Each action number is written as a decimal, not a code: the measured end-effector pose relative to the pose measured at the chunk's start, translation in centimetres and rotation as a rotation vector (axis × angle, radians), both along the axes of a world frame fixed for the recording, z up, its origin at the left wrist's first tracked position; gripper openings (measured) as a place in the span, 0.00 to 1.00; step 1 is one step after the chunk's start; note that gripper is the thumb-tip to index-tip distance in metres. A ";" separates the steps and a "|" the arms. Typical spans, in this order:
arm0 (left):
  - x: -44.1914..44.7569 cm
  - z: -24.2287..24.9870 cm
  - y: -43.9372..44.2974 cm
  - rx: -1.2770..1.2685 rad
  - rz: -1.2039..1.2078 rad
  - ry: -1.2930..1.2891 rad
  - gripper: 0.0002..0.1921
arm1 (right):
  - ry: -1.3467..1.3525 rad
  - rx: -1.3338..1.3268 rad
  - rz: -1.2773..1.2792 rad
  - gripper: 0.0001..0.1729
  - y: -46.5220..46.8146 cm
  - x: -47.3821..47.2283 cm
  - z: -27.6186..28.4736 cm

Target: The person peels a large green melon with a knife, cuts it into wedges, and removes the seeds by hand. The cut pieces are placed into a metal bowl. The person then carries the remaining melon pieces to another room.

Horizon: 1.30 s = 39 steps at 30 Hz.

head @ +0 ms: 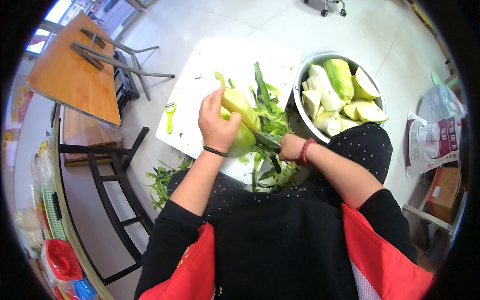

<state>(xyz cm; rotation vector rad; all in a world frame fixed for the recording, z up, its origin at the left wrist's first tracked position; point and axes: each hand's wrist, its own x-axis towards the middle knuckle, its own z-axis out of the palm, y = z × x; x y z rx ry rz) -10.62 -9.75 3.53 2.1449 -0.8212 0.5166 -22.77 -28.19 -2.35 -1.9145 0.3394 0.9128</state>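
Note:
My left hand (217,122) presses on a pale green peeled gourd (240,107), thumb and fingers spread over its top. The gourd lies on a white board (204,56). My right hand (292,148) grips a knife (267,141), its handle mostly hidden in the fist. The blade sits in a lengthwise split between two parts of the gourd; whether it has cut right through cannot be seen. Dark green peelings (268,112) are heaped beside the gourd. A lime-green peeler (170,118) rests at the board's left side.
A round metal basin (300,101) holding several peeled gourd pieces (339,78) stands against the board's right side. More peelings (163,183) lie on the floor. A folding table (80,71) leans at left near a black metal frame (108,183). A printed sack (431,144) stands at right.

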 end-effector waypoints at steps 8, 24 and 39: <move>-0.8 -0.7 0.1 -0.017 0.087 -0.061 0.35 | -0.285 -0.028 -0.095 0.15 0.3 -2.3 5.1; 10.3 1.3 1.5 -0.161 -0.230 0.412 0.15 | -0.271 0.209 -0.082 0.26 2.0 4.4 7.3; 14.0 -7.2 2.6 -0.147 -0.309 1.110 0.24 | -0.375 -0.003 -0.080 0.22 3.3 2.7 3.7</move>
